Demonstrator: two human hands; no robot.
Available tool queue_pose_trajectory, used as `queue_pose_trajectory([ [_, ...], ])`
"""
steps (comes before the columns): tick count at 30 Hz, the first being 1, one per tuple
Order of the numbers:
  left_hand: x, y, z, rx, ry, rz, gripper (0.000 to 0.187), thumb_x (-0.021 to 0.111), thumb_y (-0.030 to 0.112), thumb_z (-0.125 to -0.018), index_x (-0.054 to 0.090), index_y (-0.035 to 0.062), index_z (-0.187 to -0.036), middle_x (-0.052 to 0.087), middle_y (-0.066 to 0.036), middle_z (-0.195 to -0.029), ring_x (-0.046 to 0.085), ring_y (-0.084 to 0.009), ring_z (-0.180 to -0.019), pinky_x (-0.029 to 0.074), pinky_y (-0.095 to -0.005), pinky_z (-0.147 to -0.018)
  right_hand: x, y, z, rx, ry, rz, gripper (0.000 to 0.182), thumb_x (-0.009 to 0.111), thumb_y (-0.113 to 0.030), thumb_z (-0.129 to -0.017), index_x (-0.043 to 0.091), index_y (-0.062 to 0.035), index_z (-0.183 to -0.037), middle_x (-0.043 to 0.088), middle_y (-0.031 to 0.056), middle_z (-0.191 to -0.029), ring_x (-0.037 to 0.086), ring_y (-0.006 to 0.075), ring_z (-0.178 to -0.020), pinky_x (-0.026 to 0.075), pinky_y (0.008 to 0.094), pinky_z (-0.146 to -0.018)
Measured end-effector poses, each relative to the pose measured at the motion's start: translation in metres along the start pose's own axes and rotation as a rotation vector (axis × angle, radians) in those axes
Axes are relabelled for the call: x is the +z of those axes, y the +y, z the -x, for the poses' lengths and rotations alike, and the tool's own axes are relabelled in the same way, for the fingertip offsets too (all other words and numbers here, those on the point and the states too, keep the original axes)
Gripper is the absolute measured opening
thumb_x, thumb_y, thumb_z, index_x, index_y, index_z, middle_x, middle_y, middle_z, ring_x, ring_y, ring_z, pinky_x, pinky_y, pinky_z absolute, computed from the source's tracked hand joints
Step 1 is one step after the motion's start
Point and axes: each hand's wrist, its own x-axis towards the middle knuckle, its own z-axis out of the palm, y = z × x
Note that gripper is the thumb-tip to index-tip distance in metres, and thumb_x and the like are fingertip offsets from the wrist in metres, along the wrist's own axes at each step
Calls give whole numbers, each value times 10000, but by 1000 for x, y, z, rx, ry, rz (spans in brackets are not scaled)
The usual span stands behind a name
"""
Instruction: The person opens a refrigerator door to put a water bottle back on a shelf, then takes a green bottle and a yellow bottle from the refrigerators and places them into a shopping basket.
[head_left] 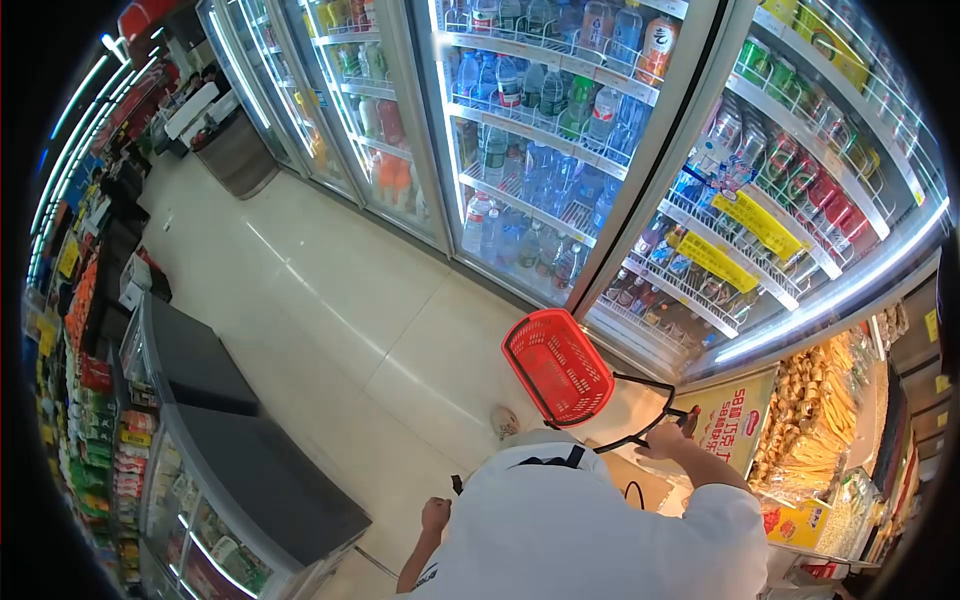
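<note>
My right hand (664,440) is closed around the black handle (668,400) of a red plastic shopping basket (536,336). The basket is tilted beside the glass-door drinks cooler, and no goods show inside it. Its walls are pierced with slots, and the handle stretches from its rim back to my hand. My left hand (436,513) hangs low at my other side, with curled fingers and nothing visible in them. It touches nothing that I can see.
Bottles fill the drinks cooler (540,120) ahead; cans line the shelves (790,170) at right. Snack packs (810,420) sit on a stand close to my right. A grey-topped display case (270,490) stands at left. Pale floor tiles (330,310) stretch towards a counter (235,155).
</note>
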Motion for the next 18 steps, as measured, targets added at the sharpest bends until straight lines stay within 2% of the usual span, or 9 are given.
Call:
queue_pose_trajectory([
  [3, -23, 23, -32, -53, 3, -4, 361, 650, 354, -802, 698, 23, -938, 711, -179, -915, 679, -352, -907, 536, -430, -806, 13, 32, -10, 85, 22, 2, 574, 510, -597, -869, 747, -77, -821, 700, 154, -829, 686, 323, -850, 524, 464, -730],
  [7, -48, 65, -61, 11, 7, -33, 364, 630, 358, -802, 697, 33, -951, 708, -180, -940, 675, -355, -923, 532, -431, -822, 39, 46, -10, 27, 160, 68, 543, 546, -585, -836, 752, -83, -820, 706, 146, -836, 672, 322, -912, 491, 484, -825],
  [9, -51, 84, -82, 58, -57, -118, 365, 616, 361, -805, 695, 39, -959, 706, -180, -951, 673, -355, -935, 529, -432, -828, 34, 39, 7, 50, 81, 281, 469, 531, -515, -866, 746, -110, -963, 722, 132, -883, 698, 306, -880, 466, 510, -911],
  [11, -54, 115, -98, 80, -52, -150, 364, 611, 363, -814, 693, 43, -968, 706, -177, -954, 672, -351, -940, 530, -430, -826, 61, 42, 6, 9, 224, 193, 491, 558, -567, -822, 767, -123, -836, 715, 112, -849, 660, 312, -915, 450, 458, -882],
  [12, -59, 127, -103, 95, -51, -185, 363, 606, 365, -822, 691, 47, -976, 706, -173, -958, 672, -347, -945, 531, -427, -823, 66, 41, 3, 53, 73, 19, 494, 545, -568, -837, 765, -126, -838, 715, 98, -827, 667, 301, -897, 447, 450, -879],
  [15, -63, 157, -127, 190, -9, -171, 372, 601, 382, -850, 681, 58, -1015, 708, -159, -963, 673, -335, -946, 533, -420, -816, 53, 29, 21, 80, 54, 22, 511, 529, -578, -849, 761, -123, -840, 715, 93, -798, 685, 290, -832, 481, 433, -806],
  [16, -63, 166, -134, 192, -14, -172, 372, 601, 382, -850, 681, 58, -1015, 708, -159, -963, 673, -335, -946, 533, -420, -816, 49, 28, 24, 137, 12, -50, 526, 520, -585, -857, 758, -116, -842, 714, 98, -779, 696, 284, -760, 513, 419, -705],
  [17, -64, 173, -140, 218, -34, -166, 383, 599, 396, -862, 676, 61, -1031, 708, -152, -969, 674, -330, -943, 533, -415, -813, 47, 29, 29, 140, 7, -49, 526, 520, -585, -857, 758, -116, -842, 714, 98, -779, 696, 284, -760, 513, 419, -705],
  [18, -65, 178, -143, 242, -53, -158, 393, 597, 409, -874, 671, 64, -1048, 709, -146, -975, 675, -326, -940, 534, -411, -810, 46, 28, 35, 160, 66, -108, 533, 520, -589, -857, 757, -112, -841, 714, 102, -775, 698, 288, -747, 520, 415, -666],
])
